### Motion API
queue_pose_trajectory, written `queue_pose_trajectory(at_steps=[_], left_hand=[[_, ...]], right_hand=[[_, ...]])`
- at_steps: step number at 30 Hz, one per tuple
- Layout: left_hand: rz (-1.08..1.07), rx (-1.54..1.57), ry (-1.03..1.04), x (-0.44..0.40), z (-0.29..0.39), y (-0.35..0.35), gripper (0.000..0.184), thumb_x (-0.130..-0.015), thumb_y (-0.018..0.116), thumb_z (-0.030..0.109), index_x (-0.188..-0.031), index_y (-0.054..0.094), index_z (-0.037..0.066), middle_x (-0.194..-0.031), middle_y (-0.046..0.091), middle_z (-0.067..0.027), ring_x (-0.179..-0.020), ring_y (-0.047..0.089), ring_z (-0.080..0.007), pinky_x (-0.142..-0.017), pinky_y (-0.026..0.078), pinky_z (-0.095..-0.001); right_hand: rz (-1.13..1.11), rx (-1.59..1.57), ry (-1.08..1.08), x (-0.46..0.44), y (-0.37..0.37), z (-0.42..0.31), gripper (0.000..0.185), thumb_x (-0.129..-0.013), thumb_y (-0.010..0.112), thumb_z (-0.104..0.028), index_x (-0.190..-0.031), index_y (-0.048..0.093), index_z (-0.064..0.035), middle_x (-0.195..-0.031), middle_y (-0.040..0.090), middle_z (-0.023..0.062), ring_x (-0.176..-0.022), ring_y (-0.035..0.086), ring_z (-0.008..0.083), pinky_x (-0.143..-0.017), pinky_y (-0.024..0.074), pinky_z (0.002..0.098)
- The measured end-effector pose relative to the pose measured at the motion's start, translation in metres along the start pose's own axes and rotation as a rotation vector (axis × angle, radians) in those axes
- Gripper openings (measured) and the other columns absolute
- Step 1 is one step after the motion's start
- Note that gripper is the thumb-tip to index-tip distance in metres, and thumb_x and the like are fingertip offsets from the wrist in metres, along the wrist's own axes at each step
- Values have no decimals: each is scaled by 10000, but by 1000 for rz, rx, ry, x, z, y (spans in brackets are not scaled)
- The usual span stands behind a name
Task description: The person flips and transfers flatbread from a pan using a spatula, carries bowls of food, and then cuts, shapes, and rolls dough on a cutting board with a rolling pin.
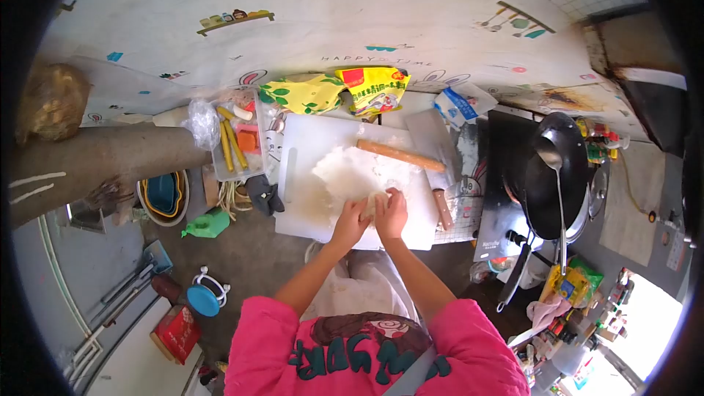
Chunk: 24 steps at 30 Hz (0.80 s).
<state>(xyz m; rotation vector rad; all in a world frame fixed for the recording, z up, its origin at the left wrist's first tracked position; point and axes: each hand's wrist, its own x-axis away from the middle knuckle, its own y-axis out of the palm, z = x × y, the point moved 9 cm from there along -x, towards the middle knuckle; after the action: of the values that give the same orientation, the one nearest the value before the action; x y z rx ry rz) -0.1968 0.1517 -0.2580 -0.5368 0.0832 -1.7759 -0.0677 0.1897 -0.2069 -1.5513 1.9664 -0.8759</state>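
Observation:
My left hand [352,221] and my right hand [391,216] are close together over the near part of a white cutting board [308,205]. Their fingers are curled in around a small pale piece of dough [372,205], mostly covered by the fingers. White flour [341,169] is spread on the board just beyond my hands. A wooden rolling pin [400,155] lies at a slant across the board's far right part. To its right rests a cleaver [433,139], its brown handle toward me.
Right of the board, a black wok [546,191] with a metal ladle [560,205] sits on the stove. At the back stand yellow seasoning bags [375,91] and a blue-white packet [456,106]. A plastic bin [238,169] holds utensils at left; a thick pipe [147,158] runs beside it.

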Motion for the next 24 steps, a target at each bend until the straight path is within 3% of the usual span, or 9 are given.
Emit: queue_pose_trajectory(at_steps=[3, 6, 9, 10, 13, 15, 19, 23, 24], left_hand=[[45, -137, -42, 2, 1, 0, 603, -773, 607, -5, -1330, 378, 28, -1049, 480, -190, -898, 520, -312, -704, 464, -364], [274, 185, -98, 22, 0, 14, 639, -774, 613, 3, -1347, 329, 6, -1101, 474, -219, -1037, 463, -344, -734, 466, -390], [317, -54, -6, 15, 10, 14, 618, -781, 611, 8, -1337, 341, -7, -1164, 445, -238, -1124, 397, -354, -753, 478, -380], [311, -218, 66, 8, 13, 10, 598, -771, 638, 30, -1309, 379, -7, -1156, 440, -233, -1052, 447, -349, -750, 480, -362], [218, 84, -151, 7, -13, 13, 576, -745, 678, 54, -1261, 428, 0, -1112, 449, -216, -956, 498, -345, -723, 480, -362], [190, 117, -103, 7, -10, 14, 544, -732, 696, 71, -1214, 455, -5, -1060, 449, -209, -893, 536, -345, -715, 485, -373], [182, 108, -62, 14, -3, 9, 490, -773, 622, -8, -1223, 425, -9, -1053, 437, -170, -892, 533, -275, -673, 510, -315], [184, 156, -102, 34, -21, 36, 530, -836, 509, -52, -1317, 292, -3, -1077, 442, -162, -905, 546, -219, -654, 529, -286], [115, 440, -269, 41, -27, 54, 575, -845, 509, -17, -1333, 206, -49, -1040, 490, -227, -859, 590, -288, -696, 501, -335]], right_hand=[[8, 213, -213, -21, 18, -4, 325, -774, 667, -265, -1041, 576, -102, -991, 525, 111, -933, 504, 303, -803, 413, 423], [-4, 199, -233, -34, 20, -6, 184, -790, 645, -240, -884, 610, -87, -955, 544, 85, -891, 512, 298, -784, 408, 420], [-13, 71, -217, -39, 17, -6, 149, -804, 623, -199, -775, 589, -56, -842, 556, 98, -816, 517, 306, -743, 409, 420], [-32, -1, -216, -32, 13, -9, 157, -809, 615, -180, -754, 571, -40, -782, 552, 110, -767, 517, 314, -712, 416, 415], [-138, 13, -149, -11, 1, -8, 179, -823, 599, -145, -716, 536, -16, -627, 532, 113, -618, 518, 319, -604, 427, 395], [-93, 32, -90, 7, -5, -8, 170, -786, 647, -186, -753, 546, -53, -584, 514, 82, -570, 532, 290, -566, 425, 386], [-27, 257, -388, -3, 16, -20, 239, -715, 706, -272, -820, 587, -93, -750, 555, 60, -721, 557, 263, -669, 432, 388], [-37, 316, -384, -26, 23, -26, 243, -710, 701, -339, -851, 627, -155, -865, 548, 43, -842, 530, 248, -726, 405, 389], [-58, 321, -332, -29, 24, -23, 206, -730, 684, -327, -848, 652, -161, -900, 555, 34, -877, 522, 245, -751, 396, 390]])
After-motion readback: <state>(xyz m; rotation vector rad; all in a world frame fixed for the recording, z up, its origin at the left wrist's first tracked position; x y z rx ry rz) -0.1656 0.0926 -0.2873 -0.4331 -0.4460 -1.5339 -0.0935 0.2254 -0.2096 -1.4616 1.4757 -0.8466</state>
